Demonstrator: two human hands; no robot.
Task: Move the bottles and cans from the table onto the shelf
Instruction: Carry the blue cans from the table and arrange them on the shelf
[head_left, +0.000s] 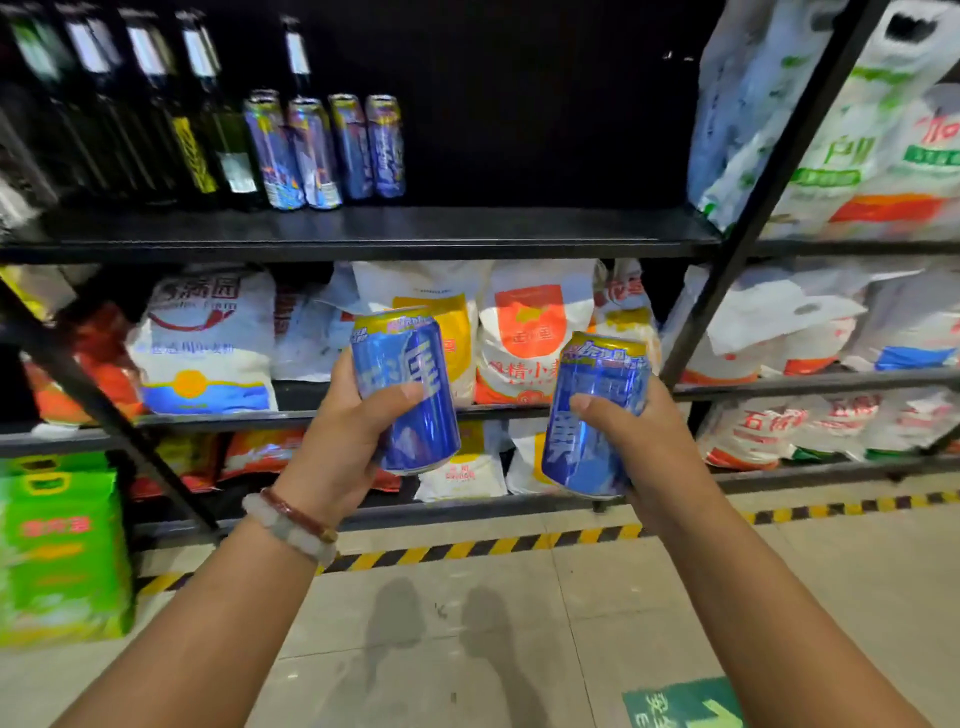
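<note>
- Head view: your left hand (337, 441) grips one blue can (405, 389), your right hand (639, 441) grips another (595, 415); both near upright, below the shelf (519, 231), whose free space lies up-right of the standing cans (322, 150).

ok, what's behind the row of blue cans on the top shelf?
Behind the four blue cans, one dark bottle rises above them; only its neck and white label show. Its lower body is covered, and the rest is black backing.

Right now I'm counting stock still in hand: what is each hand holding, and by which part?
Left hand grips a blue can around its middle; right hand grips another blue can around its middle.
</note>
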